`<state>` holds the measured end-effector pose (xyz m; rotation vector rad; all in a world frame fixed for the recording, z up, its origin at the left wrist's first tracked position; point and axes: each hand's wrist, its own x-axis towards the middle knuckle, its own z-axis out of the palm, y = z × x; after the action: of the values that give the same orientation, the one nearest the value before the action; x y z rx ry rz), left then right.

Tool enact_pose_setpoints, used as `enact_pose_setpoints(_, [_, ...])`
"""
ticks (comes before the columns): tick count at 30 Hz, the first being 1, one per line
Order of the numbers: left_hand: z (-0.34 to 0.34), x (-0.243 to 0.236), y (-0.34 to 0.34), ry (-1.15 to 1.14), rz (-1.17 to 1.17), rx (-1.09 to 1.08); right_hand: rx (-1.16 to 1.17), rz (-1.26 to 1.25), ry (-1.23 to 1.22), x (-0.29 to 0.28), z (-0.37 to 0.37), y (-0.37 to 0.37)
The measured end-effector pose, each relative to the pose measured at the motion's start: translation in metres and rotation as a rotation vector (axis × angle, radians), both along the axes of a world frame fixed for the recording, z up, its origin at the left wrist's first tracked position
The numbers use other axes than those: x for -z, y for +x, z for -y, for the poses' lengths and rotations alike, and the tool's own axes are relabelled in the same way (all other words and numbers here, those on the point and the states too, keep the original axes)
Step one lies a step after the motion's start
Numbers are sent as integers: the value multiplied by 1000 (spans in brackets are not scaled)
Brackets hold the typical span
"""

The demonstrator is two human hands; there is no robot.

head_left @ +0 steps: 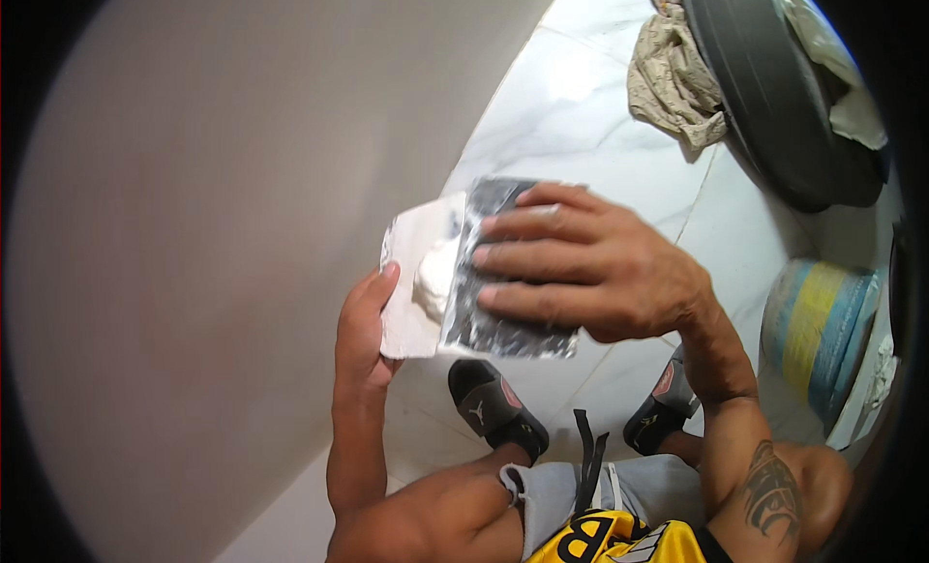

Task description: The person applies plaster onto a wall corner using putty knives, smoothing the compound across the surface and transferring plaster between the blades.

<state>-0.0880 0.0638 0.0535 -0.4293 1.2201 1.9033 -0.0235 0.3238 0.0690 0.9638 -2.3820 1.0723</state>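
Note:
My left hand (364,319) grips the left edge of a flat, whitish board (410,236), its thumb on top and the other fingers mostly hidden beneath. A lump of white putty (433,284) sits on the board, close to a metal putty blade (513,340). That blade is wide, rectangular and smeared with white. Across its face lie the fingers of my right hand (619,268), holding it; the thumb is out of sight. The blade's left edge overlaps the board beside the lump.
A plain wall (213,224) rises along the left. White marbled tiles (552,108) cover the floor. At the upper right, a beige cloth (673,79) lies against a big dark round tub (764,89). A blue and yellow bucket (813,331) stands at the right, near a white-smeared container (876,389).

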Motion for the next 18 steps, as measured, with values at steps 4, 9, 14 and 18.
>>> enact_pose_setpoints(4, [0, -2, 0, -8, 31, 20, -92, 64, 65, -1, 5, 1])
enact_pose_setpoints(9, [2, -2, -1, -10, 14, 12, -91, 182, 140, -1, -9, -1])
enact_pose_setpoints(14, [4, -5, 1, -70, 13, -43, -15, 351, -88, 13, -36, -15])
enact_pose_setpoints(18, [3, -7, 8, -62, 20, -48, 288, 590, -777, 38, -51, -33])
